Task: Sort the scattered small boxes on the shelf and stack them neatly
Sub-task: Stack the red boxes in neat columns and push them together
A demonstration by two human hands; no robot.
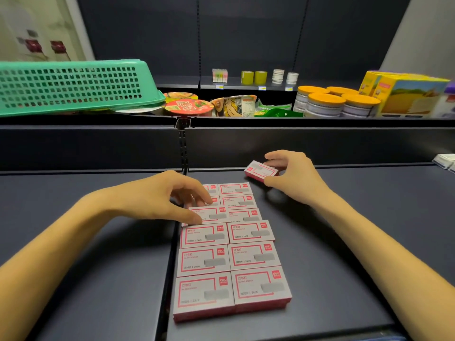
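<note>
White and red small boxes (pixel 231 249), each printed with a red frame, a red corner logo and a grey patch, are laid flat in two tidy columns on the dark shelf (pixel 344 230), the nearest ones stacked. One box in the left column (pixel 209 214) sits slightly askew and is pinched by the left hand (pixel 162 198) between thumb and fingertips. Another loose box (pixel 261 171), beyond the rows, is pinched at its edges by the right hand (pixel 293 175). A green basket (pixel 71 86) is seen on the upper shelf.

White boxes (pixel 204 260) with red borders, dark navy shelf (pixel 344 242), green perforated basket (pixel 71 86).
</note>
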